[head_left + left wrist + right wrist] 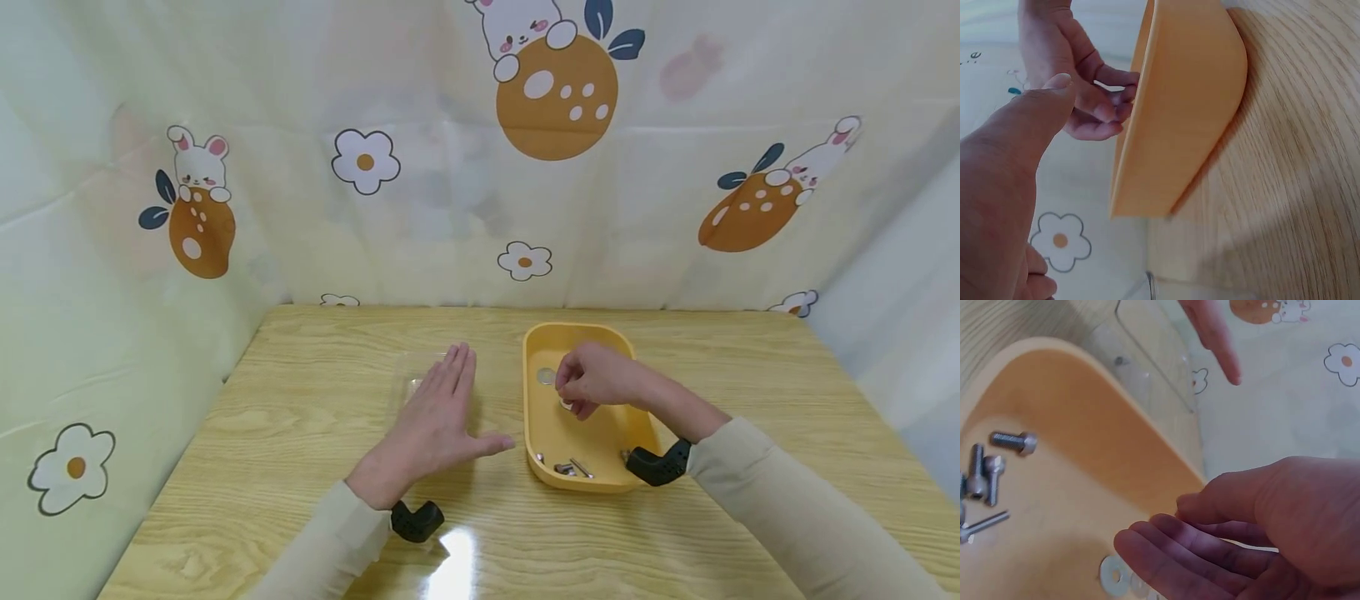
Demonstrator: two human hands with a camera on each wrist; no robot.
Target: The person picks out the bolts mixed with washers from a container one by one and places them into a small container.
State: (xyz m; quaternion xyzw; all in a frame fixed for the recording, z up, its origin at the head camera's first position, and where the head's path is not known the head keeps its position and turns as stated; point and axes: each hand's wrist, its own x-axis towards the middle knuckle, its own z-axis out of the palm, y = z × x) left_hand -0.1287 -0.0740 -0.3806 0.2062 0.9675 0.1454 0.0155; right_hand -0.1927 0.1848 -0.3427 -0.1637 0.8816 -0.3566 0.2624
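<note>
The right hand reaches into the yellow tray on the bench, its fingers drawn together just beside the washers; whether they pinch one, I cannot tell. Bolts lie at the tray's near end. The left hand, fingers straight and thumb spread wide, partly hides the clear box left of the tray.

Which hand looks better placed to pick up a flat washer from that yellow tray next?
Probably the right. The right hand has its fingertips inside the yellow tray, near the flat washers. The left hand is outside it, near the clear plastic container.
</note>
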